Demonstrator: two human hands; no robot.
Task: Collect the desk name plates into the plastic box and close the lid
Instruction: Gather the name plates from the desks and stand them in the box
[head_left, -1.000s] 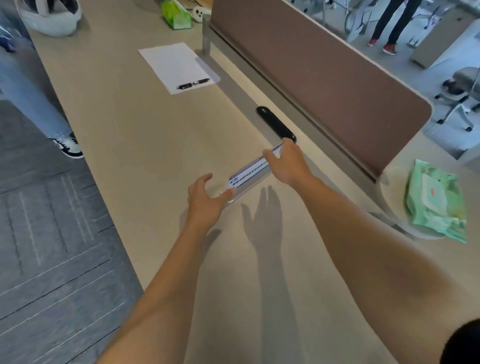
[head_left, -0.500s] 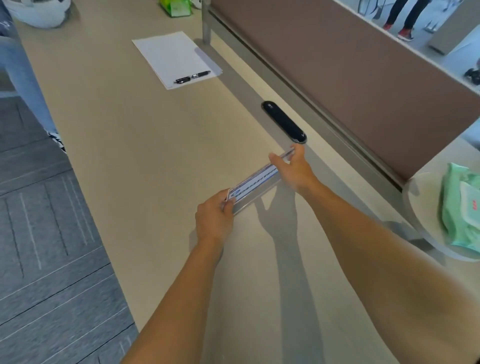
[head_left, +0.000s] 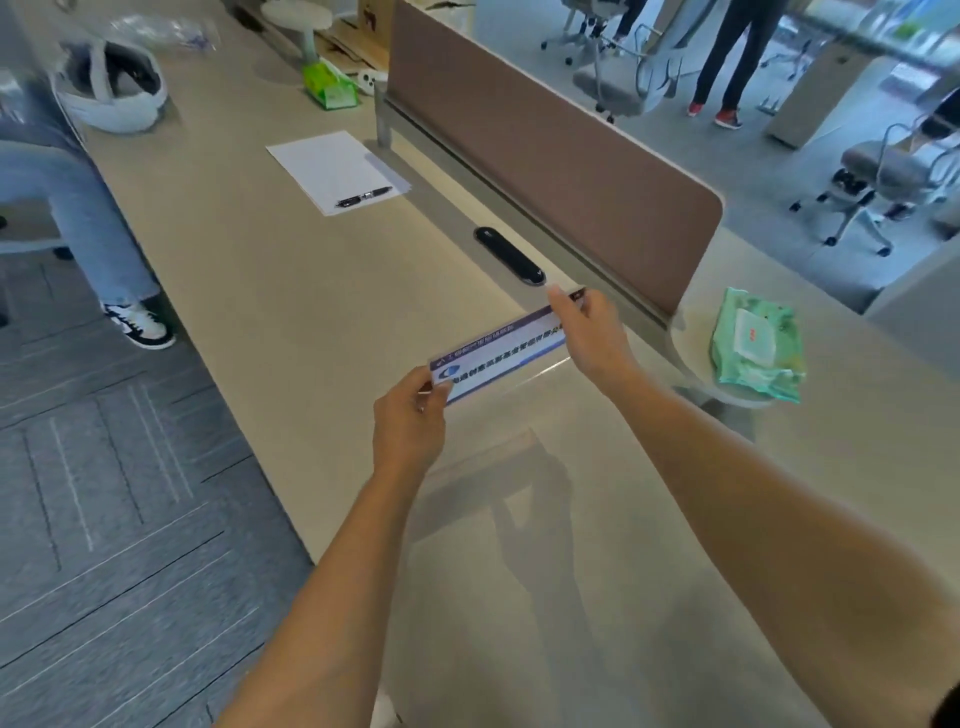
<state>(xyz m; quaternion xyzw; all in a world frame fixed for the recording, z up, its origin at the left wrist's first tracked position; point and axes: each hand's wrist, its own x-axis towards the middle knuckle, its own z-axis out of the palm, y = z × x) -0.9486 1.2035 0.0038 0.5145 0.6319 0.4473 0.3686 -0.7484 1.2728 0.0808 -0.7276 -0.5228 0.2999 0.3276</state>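
Above the tabletop (head_left: 311, 322), mid-frame: name plate (head_left: 498, 353) held clear of the surface between both hands, its shadow on the pale top beneath. Left hand (head_left: 410, 421) pinching the near-left short end, thumb on the printed face, fingers curled behind. Right hand (head_left: 597, 338) gripping the far-right end, fingers wrapped over the top edge. Plate slanting from near-left up to far-right, printed face toward the camera. Blue band with pale characters, too blurred to read. Clear plastic foot showing along the lower edge.

Just beyond the plate's right end: black oval insert (head_left: 509, 255) set flat in the tabletop. Behind that: brown divider panel (head_left: 545, 171), upright along the back edge. Right of the plate, past the panel's end: green wet-wipe pack (head_left: 756, 343), lying flat.

Well beyond the plate, toward far-left: white paper sheet (head_left: 327, 161) with black pen (head_left: 363, 196) across its near corner. Further out: green tissue box (head_left: 330, 88) and white helmet (head_left: 111, 88).

Left of the plate, off the tabletop: grey carpet floor (head_left: 104, 493), plus a seated person's jeans leg (head_left: 78, 208) and black-and-white sneaker (head_left: 140, 322). Far right of the plate, behind the panel: office chairs (head_left: 623, 67) and a standing person (head_left: 727, 57) in dark trousers.
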